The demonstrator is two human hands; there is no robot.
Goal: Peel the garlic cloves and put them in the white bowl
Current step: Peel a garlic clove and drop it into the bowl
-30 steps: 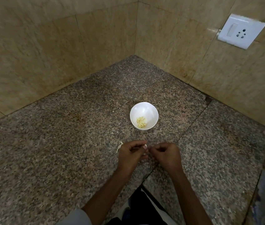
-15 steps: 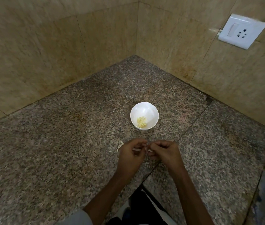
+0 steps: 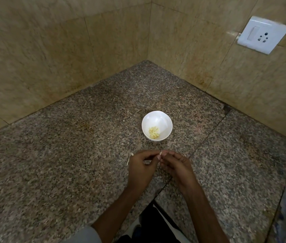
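Just at 6 o'clock of the white bowl, which holds a small heap of peeled cloves, the left hand and right hand meet fingertip to fingertip, both pinching a barely visible small pale clove, with a peel scrap on the granite counter at the left hand's 9 o'clock.
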